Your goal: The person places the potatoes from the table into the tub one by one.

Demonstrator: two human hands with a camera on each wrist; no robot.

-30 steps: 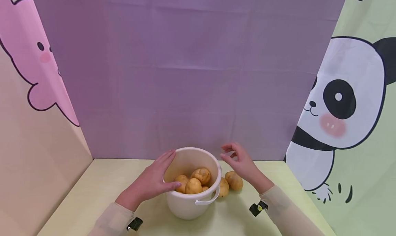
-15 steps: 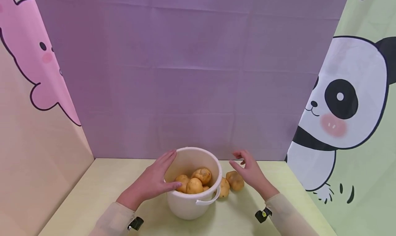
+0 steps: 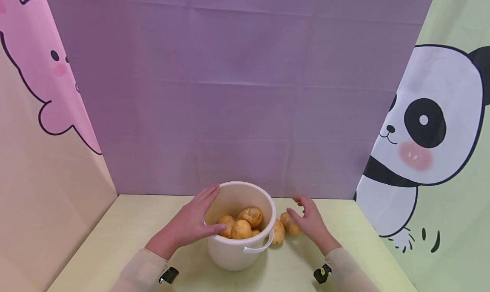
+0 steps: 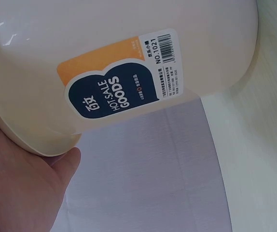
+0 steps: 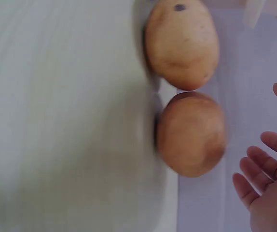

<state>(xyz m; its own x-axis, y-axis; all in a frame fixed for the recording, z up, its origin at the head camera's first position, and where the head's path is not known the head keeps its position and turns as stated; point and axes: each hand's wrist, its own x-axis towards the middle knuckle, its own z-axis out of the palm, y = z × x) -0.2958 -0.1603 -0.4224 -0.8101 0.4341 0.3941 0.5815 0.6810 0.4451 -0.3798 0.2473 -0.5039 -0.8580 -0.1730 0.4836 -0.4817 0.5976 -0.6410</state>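
Observation:
A white bucket point(image 3: 234, 256) with a side handle stands on the table, holding several potatoes point(image 3: 241, 230). My left hand point(image 3: 186, 226) holds its left rim, the thumb over the front edge and the fingers along the far side. In the left wrist view, that hand point(image 4: 22, 183) lies against the rim. Right of the bucket sit two loose potatoes; the nearer potato point(image 3: 278, 232) is close beside it. My right hand point(image 3: 311, 221), fingers loosely bent and holding nothing, hovers over the farther potato point(image 5: 191, 135) and partly covers it in the head view.
The pale table point(image 3: 153, 215) meets a purple cloth backdrop point(image 3: 245, 113) just behind the bucket. Printed side panels, one with a panda point(image 3: 432, 83), bound the table at left and right. The bucket's white handle point(image 3: 258, 248) hangs down toward the loose potatoes.
My right hand has moved right, away from the bucket, and then down close to the farther loose potato. The left hand keeps its place on the bucket's rim.

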